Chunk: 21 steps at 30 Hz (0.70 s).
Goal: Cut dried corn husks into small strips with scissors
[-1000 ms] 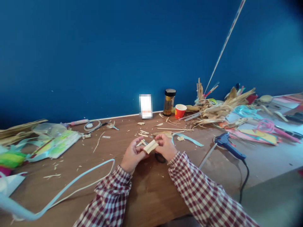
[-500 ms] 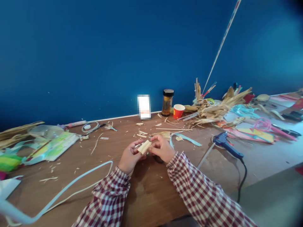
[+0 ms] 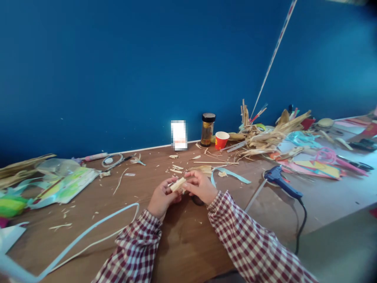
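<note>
Pale flat husk strip, tilted, pinched between left hand and right hand.

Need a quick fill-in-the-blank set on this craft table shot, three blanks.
The left hand and right hand hold a pale husk piece ____ them.
The paper cup beside the jar is ____.
The blue glue gun lies to the ____ of both hands.
Missing: between; red; right.
</note>
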Available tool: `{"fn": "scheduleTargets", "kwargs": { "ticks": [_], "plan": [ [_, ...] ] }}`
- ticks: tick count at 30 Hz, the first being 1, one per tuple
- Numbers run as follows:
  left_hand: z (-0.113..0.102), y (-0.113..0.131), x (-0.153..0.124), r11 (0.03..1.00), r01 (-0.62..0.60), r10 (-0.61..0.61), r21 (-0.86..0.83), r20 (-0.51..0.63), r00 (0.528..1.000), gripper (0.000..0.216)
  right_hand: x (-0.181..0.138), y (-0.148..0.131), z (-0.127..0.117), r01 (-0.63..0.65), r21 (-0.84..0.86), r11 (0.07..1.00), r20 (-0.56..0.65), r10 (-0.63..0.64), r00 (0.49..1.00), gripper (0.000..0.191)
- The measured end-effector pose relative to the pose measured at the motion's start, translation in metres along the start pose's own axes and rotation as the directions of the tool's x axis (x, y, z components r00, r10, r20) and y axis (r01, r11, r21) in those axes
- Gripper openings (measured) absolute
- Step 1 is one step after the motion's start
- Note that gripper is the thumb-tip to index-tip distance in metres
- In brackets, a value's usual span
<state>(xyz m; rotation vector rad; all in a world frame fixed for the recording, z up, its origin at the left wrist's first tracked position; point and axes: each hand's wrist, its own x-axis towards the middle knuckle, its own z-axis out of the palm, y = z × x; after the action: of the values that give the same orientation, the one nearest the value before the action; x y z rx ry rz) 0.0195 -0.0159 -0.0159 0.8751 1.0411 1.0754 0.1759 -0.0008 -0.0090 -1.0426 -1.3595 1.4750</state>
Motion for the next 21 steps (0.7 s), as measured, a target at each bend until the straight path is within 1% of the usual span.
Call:
{"fn": "scheduleTargets", "kwargs": {
  "ticks": [2,4,8,12,14,16,19,21],
  "plan": [
    [0.003,-0.001,-0.002,0.999,-0.002,-0.001,0.032,0.072,0.997,0.061,0.001,0.003,0.0,0.006,-0.011,1.0,-0.039,-0.007,0.999,0.028],
    [0.007,-0.001,-0.005,0.999,-0.031,0.027,0.032,0.115,0.993,0.06,0.004,0.006,-0.001,-0.024,0.016,1.0,-0.088,0.026,0.996,0.024],
    [0.009,-0.002,-0.006,0.991,-0.137,0.135,0.002,0.144,0.98,0.041,0.009,0.011,-0.005,-0.029,0.062,0.998,-0.155,0.038,0.987,0.028],
    [0.006,-0.005,-0.004,0.98,-0.19,0.18,0.051,0.162,0.97,0.028,0.006,0.007,-0.005,-0.008,-0.007,1.0,-0.209,0.006,0.978,0.033],
    [0.006,-0.006,-0.003,0.977,-0.187,0.167,0.103,0.18,0.969,0.02,0.004,0.003,-0.004,0.002,-0.065,0.998,-0.224,-0.016,0.974,0.032],
    [0.007,-0.006,-0.004,0.974,-0.173,0.14,0.145,0.21,0.968,0.013,0.002,0.001,-0.002,0.039,-0.145,0.989,-0.241,-0.074,0.968,0.028],
    [0.009,-0.006,-0.006,0.97,-0.154,0.101,0.187,0.267,0.958,0.016,0.001,0.0,0.0,0.115,-0.242,0.963,-0.257,-0.178,0.95,0.018],
    [0.01,-0.006,-0.007,0.965,-0.147,0.077,0.216,0.302,0.95,0.018,0.001,0.0,0.0,0.13,-0.262,0.956,-0.252,-0.198,0.947,0.014]
  ]
}}
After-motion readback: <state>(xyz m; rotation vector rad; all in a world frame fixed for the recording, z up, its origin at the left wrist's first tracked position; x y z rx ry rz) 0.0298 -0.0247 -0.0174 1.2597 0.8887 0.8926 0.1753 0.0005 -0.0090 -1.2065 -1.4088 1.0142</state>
